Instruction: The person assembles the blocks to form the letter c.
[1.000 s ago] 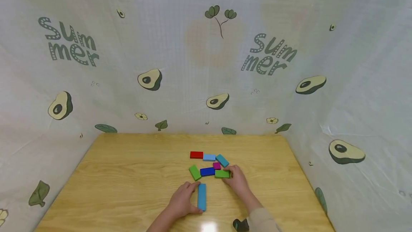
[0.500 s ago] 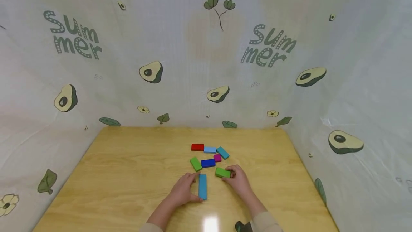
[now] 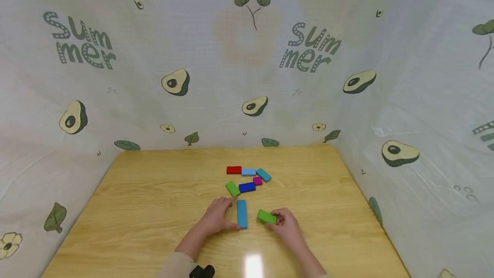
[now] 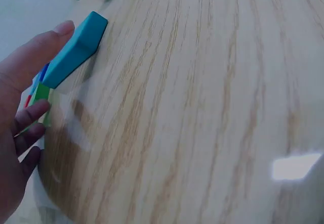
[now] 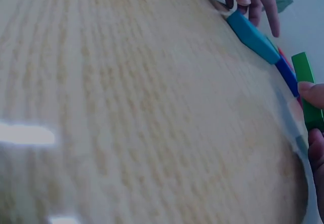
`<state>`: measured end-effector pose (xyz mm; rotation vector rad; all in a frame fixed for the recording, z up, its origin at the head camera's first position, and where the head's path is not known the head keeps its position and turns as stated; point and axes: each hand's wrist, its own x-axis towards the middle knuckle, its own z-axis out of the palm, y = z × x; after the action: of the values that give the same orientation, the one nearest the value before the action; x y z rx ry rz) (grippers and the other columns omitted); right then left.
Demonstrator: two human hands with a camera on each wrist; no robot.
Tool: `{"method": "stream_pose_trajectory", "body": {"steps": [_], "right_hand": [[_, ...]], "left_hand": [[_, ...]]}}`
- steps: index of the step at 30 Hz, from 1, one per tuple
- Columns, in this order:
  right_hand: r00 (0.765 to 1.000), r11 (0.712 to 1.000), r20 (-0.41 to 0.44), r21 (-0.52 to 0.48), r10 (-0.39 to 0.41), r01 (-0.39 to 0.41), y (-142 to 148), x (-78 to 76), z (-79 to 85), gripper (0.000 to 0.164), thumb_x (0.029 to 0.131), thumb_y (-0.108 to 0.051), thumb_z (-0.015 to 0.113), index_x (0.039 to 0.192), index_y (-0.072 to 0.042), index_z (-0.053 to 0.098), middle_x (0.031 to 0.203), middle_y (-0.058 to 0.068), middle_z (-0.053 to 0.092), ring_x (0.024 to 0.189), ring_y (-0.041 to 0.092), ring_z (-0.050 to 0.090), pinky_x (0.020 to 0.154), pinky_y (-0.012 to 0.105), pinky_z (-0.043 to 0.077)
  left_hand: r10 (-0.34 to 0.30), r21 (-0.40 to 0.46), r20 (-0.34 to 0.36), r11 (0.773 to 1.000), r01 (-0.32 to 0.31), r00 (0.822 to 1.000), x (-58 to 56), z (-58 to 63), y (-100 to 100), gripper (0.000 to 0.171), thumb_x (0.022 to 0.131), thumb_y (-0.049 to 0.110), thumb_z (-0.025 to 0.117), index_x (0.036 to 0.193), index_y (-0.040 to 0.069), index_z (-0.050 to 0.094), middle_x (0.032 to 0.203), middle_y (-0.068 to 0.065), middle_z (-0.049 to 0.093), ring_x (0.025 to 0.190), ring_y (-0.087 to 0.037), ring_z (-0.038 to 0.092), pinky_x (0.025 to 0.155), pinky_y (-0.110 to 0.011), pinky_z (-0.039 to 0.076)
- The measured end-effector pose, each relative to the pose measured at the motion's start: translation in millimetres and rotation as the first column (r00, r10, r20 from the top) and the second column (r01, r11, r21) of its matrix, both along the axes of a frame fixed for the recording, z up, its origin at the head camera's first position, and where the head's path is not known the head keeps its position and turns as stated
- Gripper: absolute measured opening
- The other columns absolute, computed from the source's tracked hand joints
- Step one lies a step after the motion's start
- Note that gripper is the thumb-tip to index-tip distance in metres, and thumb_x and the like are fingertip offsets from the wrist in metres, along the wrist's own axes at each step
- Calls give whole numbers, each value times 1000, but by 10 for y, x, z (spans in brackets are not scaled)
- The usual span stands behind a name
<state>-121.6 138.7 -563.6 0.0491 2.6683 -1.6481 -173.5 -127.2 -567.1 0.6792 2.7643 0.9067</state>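
My right hand (image 3: 286, 225) pinches a green block (image 3: 266, 216) between thumb and fingers, and the right wrist view shows it tilted in the grip. A longer blue block (image 3: 241, 214) lies lengthwise on the table to its left. My left hand (image 3: 218, 217) rests beside that blue block, its thumb at the near end and its index finger stretched toward the far end. In the left wrist view the thumb (image 4: 38, 52) lies against the blue block and the other fingers are loosely bent. A second green block (image 3: 233, 188) lies just beyond the left index fingertip.
Behind the hands on the wooden table (image 3: 154, 192) lie a dark blue block (image 3: 247, 187), a magenta block (image 3: 257, 181), a teal block (image 3: 264, 175), a light blue block (image 3: 248, 172) and a red block (image 3: 233, 170). A printed cloth (image 3: 216, 55) hangs around the table.
My right hand has drawn the green block toward me, away from the dark blue and magenta blocks. My left index finger has come slightly away from the blue block's far end.
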Motion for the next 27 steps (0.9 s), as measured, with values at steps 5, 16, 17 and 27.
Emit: {"method": "stream_pose_trajectory", "body": {"steps": [5, 16, 17, 27], "right_hand": [[1000, 1000, -16, -24, -19, 18, -17, 65, -106, 37, 69, -2, 86, 101, 1, 68, 86, 4, 54, 72, 14, 49, 60, 19, 45], [997, 999, -66, -18, 39, -40, -46, 90, -193, 35, 69, -7, 87, 99, -4, 70, 83, 1, 54, 70, 11, 48, 60, 20, 44], [997, 999, -73, -13, 40, -41, -46, 87, -196, 34, 69, -7, 87, 98, -5, 70, 83, 1, 54, 69, 11, 48, 60, 20, 44], [995, 997, -75, 48, 64, -60, -57, 113, -168, 32, 69, -11, 88, 96, -9, 71, 83, -3, 55, 73, 13, 48, 65, 23, 44]], "left_hand": [[2, 30, 1, 1000, -2, 1000, -30, -72, -20, 99, 69, 57, 82, 147, 11, 44, 125, -9, 50, 113, -29, 43, 95, -52, 37], [15, 55, 14, 998, -16, 1000, -24, -126, -87, 95, 70, 56, 82, 146, 11, 46, 129, -10, 48, 119, -33, 41, 99, -57, 33], [17, 53, 16, 998, -18, 1000, -29, -122, -84, 94, 71, 56, 81, 146, 12, 46, 130, -10, 48, 120, -33, 41, 100, -58, 32], [10, 63, 9, 998, -10, 1000, -77, -147, -42, 94, 71, 57, 81, 147, 14, 45, 131, -9, 48, 123, -34, 40, 102, -59, 29]]}}
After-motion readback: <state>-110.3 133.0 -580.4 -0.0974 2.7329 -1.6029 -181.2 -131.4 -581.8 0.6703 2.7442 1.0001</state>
